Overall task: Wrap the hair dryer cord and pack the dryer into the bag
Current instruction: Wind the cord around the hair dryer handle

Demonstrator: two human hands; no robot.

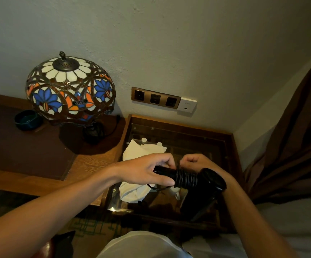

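A black hair dryer [206, 185] is held over a glass-topped side table. Its handle points left and its barrel hangs down to the lower right. Several turns of black cord [185, 178] are coiled tightly round the handle. My left hand [147, 172] grips the handle's free end, thumb underneath. My right hand [195, 162] is behind the handle, fingers pinched on the cord at the top of the coil. A short loop of cord [156, 188] hangs below my left hand. A white cloth bag [141, 151] lies crumpled on the glass beneath the dryer.
A stained-glass lamp [70, 90] and a dark ashtray [27, 120] stand on the wooden desk [95, 161] at left. Wall sockets [155, 98] sit above the side table [232, 146]. A brown curtain [290, 146] hangs at right.
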